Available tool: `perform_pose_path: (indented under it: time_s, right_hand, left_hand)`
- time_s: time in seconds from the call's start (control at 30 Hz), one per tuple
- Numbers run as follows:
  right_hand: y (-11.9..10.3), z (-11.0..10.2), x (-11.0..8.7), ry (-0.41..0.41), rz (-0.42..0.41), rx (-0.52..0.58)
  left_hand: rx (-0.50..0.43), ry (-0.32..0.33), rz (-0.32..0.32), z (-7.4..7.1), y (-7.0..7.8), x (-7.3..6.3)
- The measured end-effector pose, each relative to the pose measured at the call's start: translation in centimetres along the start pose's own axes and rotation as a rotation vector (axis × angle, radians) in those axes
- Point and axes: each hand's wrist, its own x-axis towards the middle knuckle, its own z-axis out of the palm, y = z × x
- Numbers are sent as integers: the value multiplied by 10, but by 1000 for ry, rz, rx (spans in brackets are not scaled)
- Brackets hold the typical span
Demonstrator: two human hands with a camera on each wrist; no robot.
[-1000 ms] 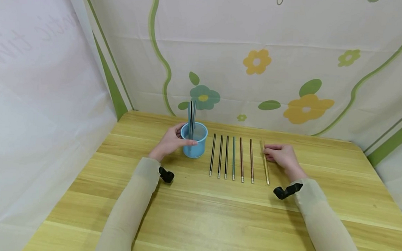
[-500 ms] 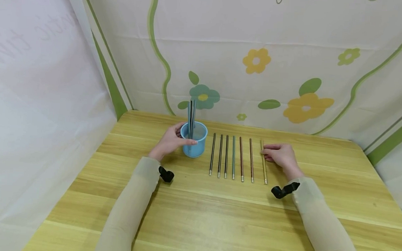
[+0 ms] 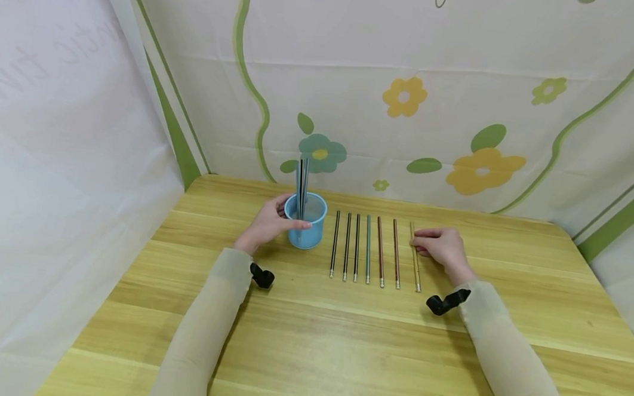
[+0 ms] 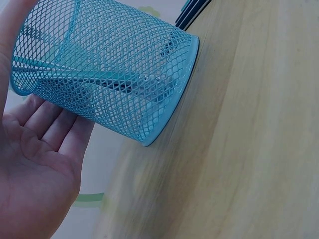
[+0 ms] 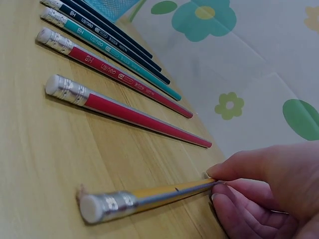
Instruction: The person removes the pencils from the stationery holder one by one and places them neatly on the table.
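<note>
My left hand [image 3: 267, 222] grips a light-blue mesh pencil cup [image 3: 306, 236], thumb along the front near the rim and the other fingers round its far side. Several pencils [image 3: 302, 185] lean upright inside the cup. Between thumb and fingers, my right hand [image 3: 443, 248] pinches a yellow pencil [image 5: 159, 193] toward its far end; its white eraser points toward me. To the left of it lie two red pencils [image 3: 381, 255], a teal pencil [image 3: 369, 248] and three black pencils [image 3: 347, 247], side by side with their erasers toward me.
The wooden table [image 3: 309, 353] meets a white flowered curtain [image 3: 354, 104] behind the pencils. Another white cloth [image 3: 70, 179] hangs at the left. Black cameras sit on both wrists, over beige sleeves [image 3: 197, 329].
My right hand has shifted slightly left with the yellow pencil, which now lies closer to the red pencils and more in line with the row. The left hand and cup stay put.
</note>
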Motion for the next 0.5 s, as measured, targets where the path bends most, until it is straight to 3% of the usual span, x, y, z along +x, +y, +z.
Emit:
perform_pose_path:
  time_s: [0.2,0.5]
  right_hand:
    - [0,0,-1,0,5,-2]
    - [-2,1,-3,4,6,19]
  left_hand:
    - [-20,-5,7,2,24,-13]
    - [-24,-6,8,2,24,-12]
